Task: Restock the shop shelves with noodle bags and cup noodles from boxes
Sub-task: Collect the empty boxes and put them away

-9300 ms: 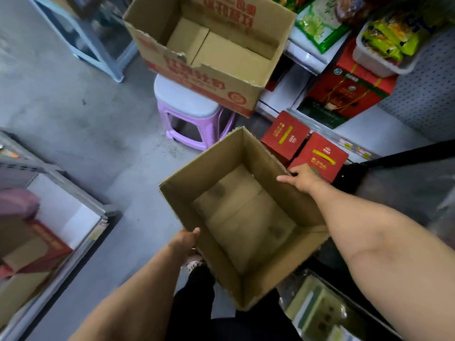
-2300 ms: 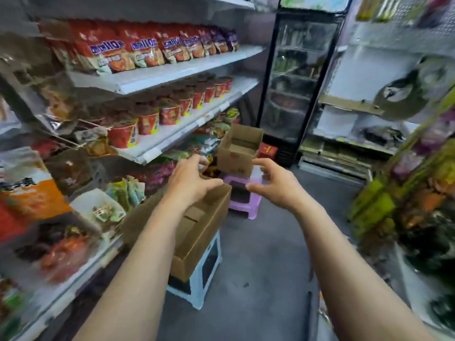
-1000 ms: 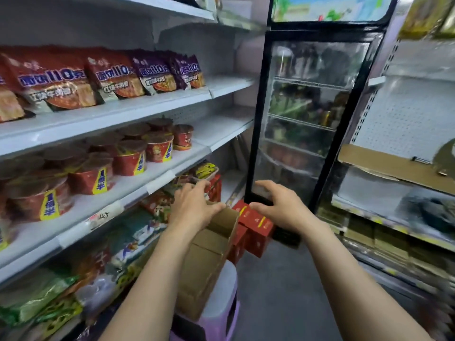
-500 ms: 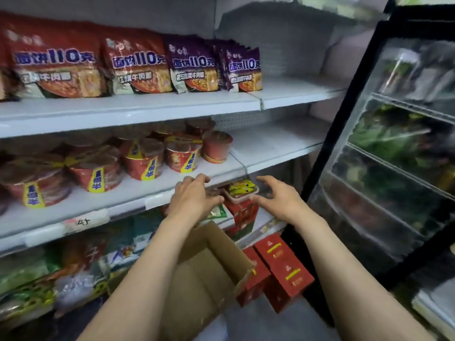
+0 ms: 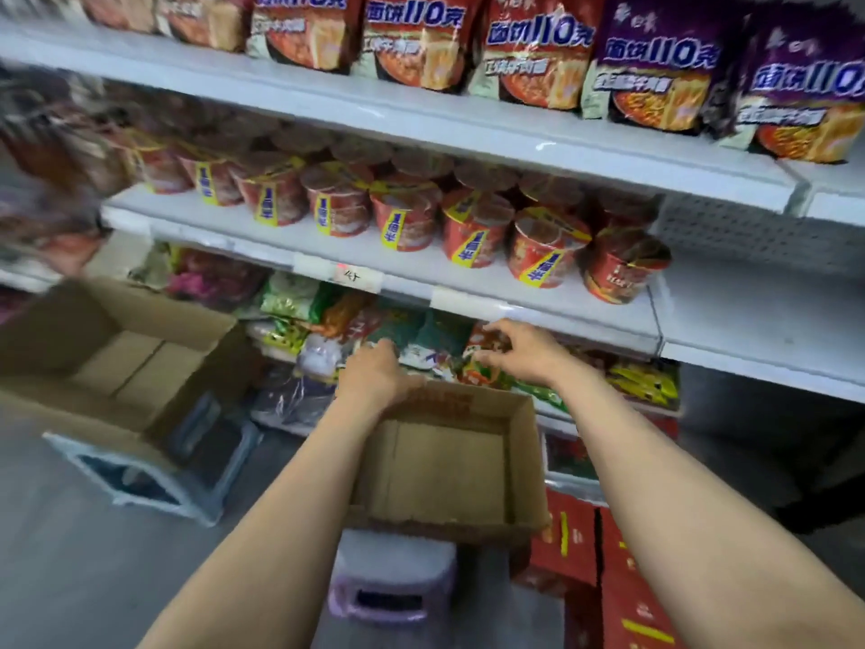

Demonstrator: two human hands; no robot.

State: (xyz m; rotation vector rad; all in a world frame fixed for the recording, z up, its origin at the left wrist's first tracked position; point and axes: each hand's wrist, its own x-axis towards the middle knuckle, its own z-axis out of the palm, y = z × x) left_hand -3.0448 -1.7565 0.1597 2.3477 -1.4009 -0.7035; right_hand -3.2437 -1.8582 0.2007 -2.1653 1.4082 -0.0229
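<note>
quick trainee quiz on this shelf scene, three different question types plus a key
1. True or false: the box on the purple stool is full of cup noodles.
2. The cup noodles stand: A in the box; B on the shelf under the noodle bags; C on the floor.
3. Fill in: ___ open brown boxes are in view.
Key: 1 false, it is empty; 2 B; 3 two.
</note>
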